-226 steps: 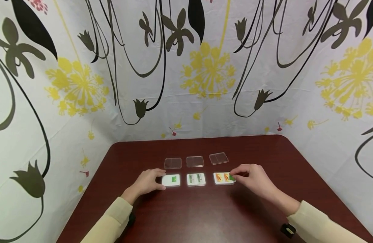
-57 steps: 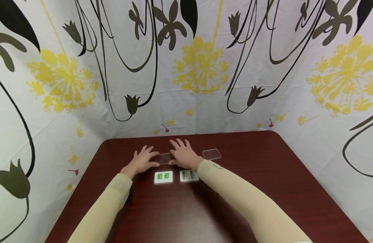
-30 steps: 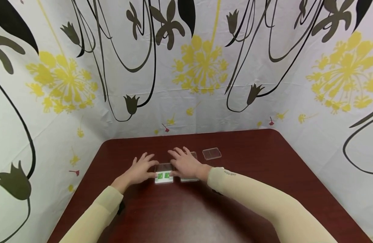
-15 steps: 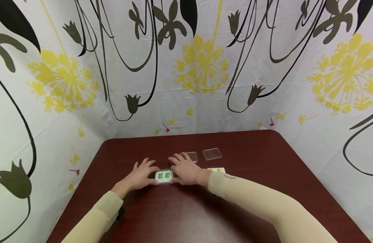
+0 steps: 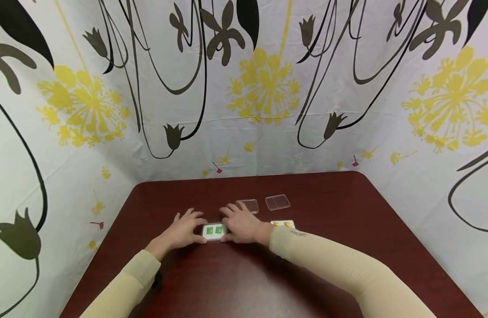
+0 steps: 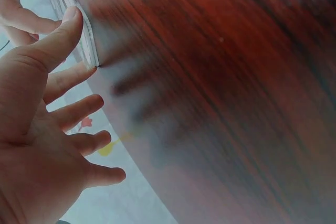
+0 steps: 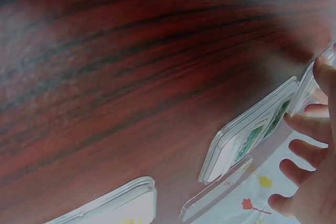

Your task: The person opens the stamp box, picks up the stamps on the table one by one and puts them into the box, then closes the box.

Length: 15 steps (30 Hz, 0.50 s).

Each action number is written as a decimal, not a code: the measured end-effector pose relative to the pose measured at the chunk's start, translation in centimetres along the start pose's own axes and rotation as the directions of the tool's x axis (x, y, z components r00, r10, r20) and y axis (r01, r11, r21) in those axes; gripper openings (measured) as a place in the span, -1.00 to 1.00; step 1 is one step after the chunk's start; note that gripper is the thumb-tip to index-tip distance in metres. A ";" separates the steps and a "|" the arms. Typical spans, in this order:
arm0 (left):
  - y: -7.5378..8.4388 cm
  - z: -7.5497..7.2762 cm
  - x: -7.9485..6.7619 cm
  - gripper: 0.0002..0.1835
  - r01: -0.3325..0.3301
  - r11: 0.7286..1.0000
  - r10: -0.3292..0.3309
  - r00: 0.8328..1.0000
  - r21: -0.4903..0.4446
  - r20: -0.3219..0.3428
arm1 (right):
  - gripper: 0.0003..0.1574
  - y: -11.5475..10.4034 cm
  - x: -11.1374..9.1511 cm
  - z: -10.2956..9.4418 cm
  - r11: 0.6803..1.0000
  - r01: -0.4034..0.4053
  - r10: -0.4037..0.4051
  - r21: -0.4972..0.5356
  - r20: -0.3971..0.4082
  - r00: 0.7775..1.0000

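Note:
A small flat white case [image 5: 214,231] with two green squares lies on the table under a clear lid, between both hands. My left hand [image 5: 180,230] pinches its left end, thumb on the near corner and forefinger on the far one, other fingers spread. In the same way my right hand [image 5: 244,224] holds the right end. The right wrist view shows a second case [image 7: 247,135] with green-printed pieces beside the right hand; that hand hides it in the head view. A third case [image 5: 282,224], with yellow-orange pieces, is partly covered by the right sleeve.
Two clear lids lie farther back: one lid [image 5: 249,205] just beyond the right fingers, another lid [image 5: 277,202] to its right. The dark red table [image 5: 228,282] ends at a patterned curtain [image 5: 260,150].
Both hands took a clear lid from the back row, brought it nearer and set it onto the left case. Earlier, the right hand was placing a green piece at the right case. Little moved in the last half second.

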<state>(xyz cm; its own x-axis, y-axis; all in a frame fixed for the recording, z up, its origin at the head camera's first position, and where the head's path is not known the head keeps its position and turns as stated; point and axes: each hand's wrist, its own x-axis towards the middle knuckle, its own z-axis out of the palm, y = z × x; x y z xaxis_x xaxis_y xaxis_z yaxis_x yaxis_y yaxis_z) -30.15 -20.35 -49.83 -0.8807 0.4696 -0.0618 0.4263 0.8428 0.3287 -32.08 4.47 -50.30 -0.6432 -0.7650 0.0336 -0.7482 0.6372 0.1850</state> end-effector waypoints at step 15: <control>-0.1 0.1 -0.1 -0.35 0.009 1.000 -0.009 1.000 0.012 0.003 | -0.27 -0.5 0.4 -0.2 0.998 -0.033 0.033 0.046 -0.003 0.999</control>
<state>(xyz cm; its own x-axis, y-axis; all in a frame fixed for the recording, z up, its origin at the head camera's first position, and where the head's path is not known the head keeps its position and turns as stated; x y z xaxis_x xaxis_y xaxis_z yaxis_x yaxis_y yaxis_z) -30.05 -20.47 -49.93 -0.8837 0.4632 -0.0677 0.4212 0.8498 0.3168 -31.94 3.83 -50.19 -0.6673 -0.7436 0.0426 -0.7331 0.6658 0.1388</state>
